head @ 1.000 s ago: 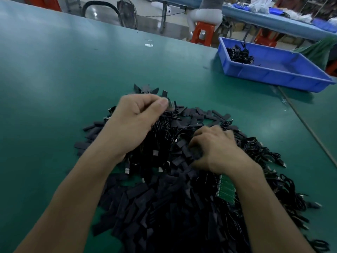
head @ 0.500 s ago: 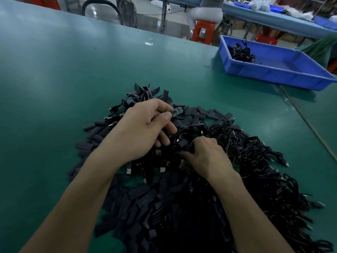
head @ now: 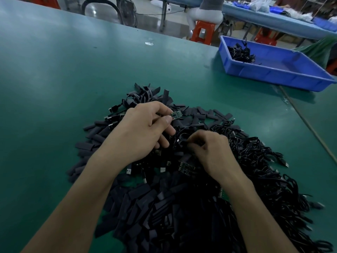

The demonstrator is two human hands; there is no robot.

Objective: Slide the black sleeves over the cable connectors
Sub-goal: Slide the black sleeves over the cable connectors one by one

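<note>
A big heap of flat black sleeves (head: 145, 203) and tangled black cables (head: 269, 172) covers the near part of the green table (head: 60, 73). My left hand (head: 144, 132) pinches a small green connector board (head: 176, 114) between thumb and forefinger, above the heap's far side. My right hand (head: 213, 152) lies just right of it, fingers curled down into the pile on something black; what it grips is hidden. Another green board (head: 186, 168) shows under my right hand.
A blue plastic tray (head: 284, 77) stands at the far right with a few black cables (head: 240, 52) in its back corner. A thin rod (head: 310, 125) runs along the table's right side. Orange stools and another bench stand behind the table.
My left hand has come down toward the heap with the connector board now showing at its fingertips. My right hand has shifted left and keeps digging in the pile.
</note>
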